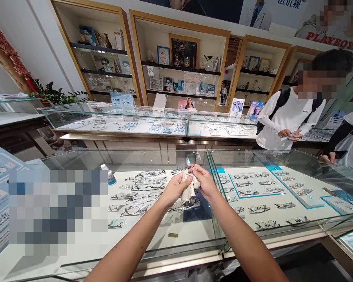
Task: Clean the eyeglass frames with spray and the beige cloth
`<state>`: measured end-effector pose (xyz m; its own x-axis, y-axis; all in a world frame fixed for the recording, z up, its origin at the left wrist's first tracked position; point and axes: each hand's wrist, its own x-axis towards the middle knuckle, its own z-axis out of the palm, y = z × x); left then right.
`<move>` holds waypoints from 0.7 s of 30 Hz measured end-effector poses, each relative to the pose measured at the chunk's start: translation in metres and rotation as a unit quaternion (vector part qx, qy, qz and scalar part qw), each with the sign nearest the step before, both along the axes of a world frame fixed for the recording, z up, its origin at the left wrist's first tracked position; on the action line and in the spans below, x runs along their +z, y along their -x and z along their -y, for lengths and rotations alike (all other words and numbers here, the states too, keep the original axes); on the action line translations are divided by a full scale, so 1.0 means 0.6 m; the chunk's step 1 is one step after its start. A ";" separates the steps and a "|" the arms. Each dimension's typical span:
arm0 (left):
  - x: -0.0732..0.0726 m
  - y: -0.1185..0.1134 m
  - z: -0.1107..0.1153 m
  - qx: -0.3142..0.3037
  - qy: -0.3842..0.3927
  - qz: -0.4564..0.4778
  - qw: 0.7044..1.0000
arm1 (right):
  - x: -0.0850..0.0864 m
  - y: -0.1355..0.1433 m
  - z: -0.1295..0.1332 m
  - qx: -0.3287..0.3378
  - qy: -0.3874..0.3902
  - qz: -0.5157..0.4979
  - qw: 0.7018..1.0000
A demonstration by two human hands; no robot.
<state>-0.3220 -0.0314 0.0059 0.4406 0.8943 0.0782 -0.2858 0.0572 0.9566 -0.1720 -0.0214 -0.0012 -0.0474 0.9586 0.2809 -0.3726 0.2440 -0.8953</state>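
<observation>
Above the glass display case, my left hand (176,188) is closed on a cream cleaning cloth (188,190) that hangs down in folds. My right hand (203,180) is closed round a pair of eyeglasses (191,159), one lens standing up above my fingers. Part of the cloth is bunched between both hands and hides the rest of the frame. Below my hands, rows of eyeglasses (148,187) lie in the case, some in clear wrapping. A small white bottle (108,174) with a blue label stands to the left of them.
A glass counter (253,203) with more eyeglasses extends right. Another display case (135,125) runs across behind. A person in white (291,113) stands at the back right, a second person's sleeve (345,129) beyond. A blue printed board (6,196) is at the left.
</observation>
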 end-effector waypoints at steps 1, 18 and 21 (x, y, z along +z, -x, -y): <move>-0.001 -0.001 -0.001 0.008 -0.006 0.000 1.000 | -0.001 0.002 0.000 0.000 -0.005 0.005 1.000; 0.008 0.003 0.003 0.038 -0.043 -0.040 0.998 | 0.003 -0.003 0.000 -0.025 0.001 -0.011 1.000; 0.007 0.000 0.000 0.069 -0.059 -0.041 0.995 | 0.004 0.000 0.002 -0.020 -0.017 -0.001 1.000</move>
